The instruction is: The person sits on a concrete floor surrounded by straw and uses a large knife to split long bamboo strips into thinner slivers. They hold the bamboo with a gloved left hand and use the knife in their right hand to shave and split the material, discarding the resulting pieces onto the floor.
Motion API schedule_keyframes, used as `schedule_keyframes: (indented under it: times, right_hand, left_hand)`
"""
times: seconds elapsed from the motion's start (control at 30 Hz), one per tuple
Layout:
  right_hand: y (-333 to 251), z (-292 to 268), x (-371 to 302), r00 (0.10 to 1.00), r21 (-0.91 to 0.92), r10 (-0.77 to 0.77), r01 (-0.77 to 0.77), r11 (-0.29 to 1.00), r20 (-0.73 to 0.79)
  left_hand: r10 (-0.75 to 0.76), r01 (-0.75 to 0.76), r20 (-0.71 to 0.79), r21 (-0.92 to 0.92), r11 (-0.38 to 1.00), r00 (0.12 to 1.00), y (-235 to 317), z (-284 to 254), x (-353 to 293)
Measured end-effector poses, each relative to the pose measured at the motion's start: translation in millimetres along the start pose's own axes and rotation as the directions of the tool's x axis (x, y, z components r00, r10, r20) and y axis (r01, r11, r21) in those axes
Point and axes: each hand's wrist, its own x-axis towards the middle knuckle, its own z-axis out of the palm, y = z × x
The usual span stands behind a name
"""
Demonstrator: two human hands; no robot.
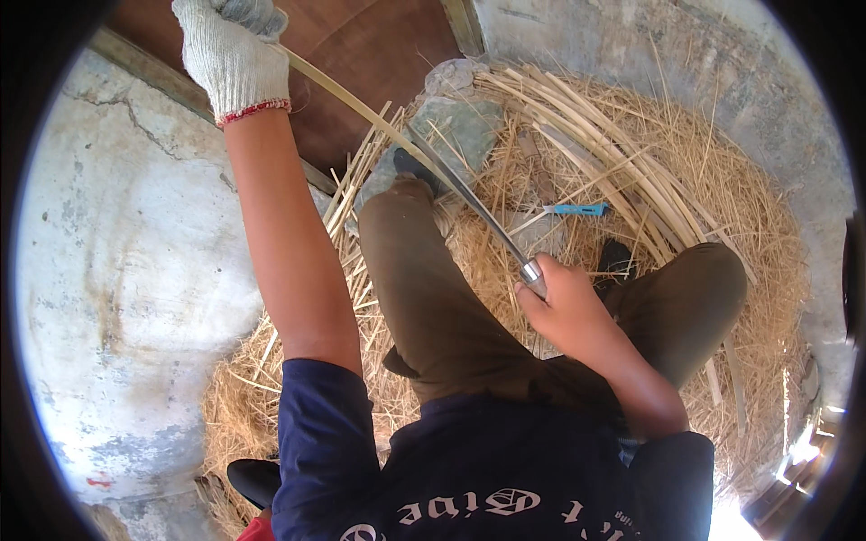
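Dark-blue shirt [474,435] of mine lies nearest. My gloved left hand [236,65] has its fingers closed around one pale yellow strip [347,95], which is long, narrow and slightly curved. It slants past my left foot [413,166] to the grey knife [492,222], held in my right hand's [566,305] wrapped fingers.

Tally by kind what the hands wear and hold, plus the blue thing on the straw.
Gloves: 1, white knitted glove with red cuff edge, on the left hand
Strips: 1, pale flat strip, same hand
Bladed tools: 1, long grey metal-bladed tool in the right hand
Blue tools: 1, slender bright blue tool on dry yellow straw
Total: 4
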Motion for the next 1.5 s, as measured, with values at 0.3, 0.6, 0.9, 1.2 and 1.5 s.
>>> schedule_keyframes:
  times: [0.3,0.6,0.9,1.2,1.5]
  right_hand:
    - [7.3,-4.0,-1.7,1.000,-0.015,-0.016,0.016,1.000,-0.006]
    - [9.8,1.3,-4.2,0.998,-0.049,-0.040,0.037,0.998,-0.049]
    - [-10.1,-9.3,-7.9,0.998,0.027,0.033,-0.032,0.999,-0.044]
    - [-4.6,-1.7,-10.6,0.996,-0.077,0.042,-0.048,0.996,-0.077]
    - [27.9,7.5,-5.9,1.000,-0.181,0.017,-0.020,0.983,-0.018]
  left_hand:
    - [-0.042,0.043,0.014,-0.015,0.999,0.999,-5.2,-3.6,8.8]
    - [-0.054,0.051,-0.051,-0.051,0.997,0.997,-8.8,8.3,-7.5]
    - [-0.057,0.101,0.260,-0.158,0.982,0.964,1.7,-13.7,5.4]
    - [-0.065,0.072,0.065,-0.102,0.992,0.996,-7.1,-13.7,13.6]
    - [-0.047,0.047,-0.082,-0.011,0.999,0.996,-13.8,-3.9,18.9]
